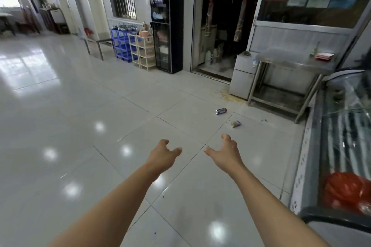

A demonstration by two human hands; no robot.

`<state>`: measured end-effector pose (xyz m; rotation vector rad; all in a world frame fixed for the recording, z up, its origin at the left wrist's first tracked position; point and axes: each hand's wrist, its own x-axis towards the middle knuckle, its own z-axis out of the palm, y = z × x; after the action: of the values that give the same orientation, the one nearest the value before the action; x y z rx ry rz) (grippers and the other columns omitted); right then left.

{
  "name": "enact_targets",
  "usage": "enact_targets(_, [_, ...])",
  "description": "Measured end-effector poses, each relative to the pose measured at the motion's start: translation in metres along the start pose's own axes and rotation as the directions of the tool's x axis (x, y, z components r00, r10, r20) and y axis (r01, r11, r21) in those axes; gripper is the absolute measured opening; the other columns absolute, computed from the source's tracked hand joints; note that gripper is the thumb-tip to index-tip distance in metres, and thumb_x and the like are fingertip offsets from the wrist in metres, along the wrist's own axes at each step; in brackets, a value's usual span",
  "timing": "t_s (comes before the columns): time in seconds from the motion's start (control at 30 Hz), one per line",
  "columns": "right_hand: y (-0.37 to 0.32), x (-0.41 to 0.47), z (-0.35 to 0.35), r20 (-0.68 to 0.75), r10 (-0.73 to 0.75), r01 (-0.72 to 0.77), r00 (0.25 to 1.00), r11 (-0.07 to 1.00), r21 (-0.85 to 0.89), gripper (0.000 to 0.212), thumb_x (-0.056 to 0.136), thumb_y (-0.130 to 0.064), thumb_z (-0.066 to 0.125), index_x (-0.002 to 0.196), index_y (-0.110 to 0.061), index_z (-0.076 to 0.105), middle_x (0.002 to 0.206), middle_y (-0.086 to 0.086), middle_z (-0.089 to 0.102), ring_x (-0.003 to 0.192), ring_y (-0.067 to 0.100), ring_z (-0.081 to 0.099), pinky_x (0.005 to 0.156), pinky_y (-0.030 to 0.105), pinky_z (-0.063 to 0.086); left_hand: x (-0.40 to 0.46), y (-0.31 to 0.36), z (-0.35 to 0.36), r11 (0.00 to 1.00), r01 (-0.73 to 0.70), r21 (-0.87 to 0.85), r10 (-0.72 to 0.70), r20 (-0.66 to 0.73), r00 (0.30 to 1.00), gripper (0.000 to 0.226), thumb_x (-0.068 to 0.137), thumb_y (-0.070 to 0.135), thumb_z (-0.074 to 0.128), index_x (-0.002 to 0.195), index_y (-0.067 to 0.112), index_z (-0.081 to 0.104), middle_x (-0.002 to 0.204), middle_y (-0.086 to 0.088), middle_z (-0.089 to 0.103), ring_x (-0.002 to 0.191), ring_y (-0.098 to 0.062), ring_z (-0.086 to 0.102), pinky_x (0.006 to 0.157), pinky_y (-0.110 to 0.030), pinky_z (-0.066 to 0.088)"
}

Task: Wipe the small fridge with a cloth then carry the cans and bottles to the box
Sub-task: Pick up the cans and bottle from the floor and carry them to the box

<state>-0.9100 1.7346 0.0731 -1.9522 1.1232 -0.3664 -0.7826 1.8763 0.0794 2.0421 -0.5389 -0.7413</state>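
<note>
Head view: left hand (163, 153) and right hand (225, 152) reach forward, fingers loosely spread, holding nothing. At one o'clock a blue can (221, 111) and a paler can (235, 123) lie on the floor (80, 126); small fridge (243, 75) beyond; labels unreadable

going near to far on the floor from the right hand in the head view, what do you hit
right hand → pale can lying on its side → blue can lying on its side → yellowish spill stain → small fridge
</note>
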Motion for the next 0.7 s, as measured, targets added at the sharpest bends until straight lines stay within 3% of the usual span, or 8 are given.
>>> enact_targets(0.47, [-0.059,0.273,0.016,-0.147,0.143,-0.142,0.979,0.99,0.018,0.078,0.08,-0.039,0.068,0.142,-0.017,0.026,0.142,0.01,0.031,0.118,0.026,0.048,0.081,0.026,0.035,0.306,0.087,-0.01,0.996,-0.087,0.02,0.082,0.179,0.98,0.065,0.089,0.041,0.056,0.141,0.013,0.03,0.136,-0.01,0.048,0.124,-0.026,0.045,0.099,-0.033,0.036])
enact_targets(0.6, [-0.071,0.343,0.007,-0.208,0.188,-0.185,0.96,0.982,0.033,0.077,0.079,-0.039,0.069,0.141,-0.017,0.027,0.141,0.01,0.032,0.109,0.023,0.048,0.081,0.025,0.034,0.388,0.121,-0.002,0.993,-0.109,0.041,0.095,0.248,0.964,0.065,0.089,0.042,0.057,0.141,0.013,0.03,0.135,-0.01,0.049,0.124,-0.026,0.045,0.102,-0.035,0.035])
enact_targets(0.7, [-0.069,0.393,-0.002,-0.241,0.213,-0.209,0.947,0.977,0.044,0.071,0.08,-0.039,0.069,0.136,-0.017,0.032,0.138,0.008,0.034,0.091,0.015,0.041,0.079,0.024,0.033,0.442,0.144,0.015,0.991,-0.121,0.061,0.097,0.299,0.949,0.065,0.088,0.042,0.057,0.141,0.014,0.031,0.134,-0.009,0.05,0.123,-0.025,0.045,0.103,-0.035,0.036])
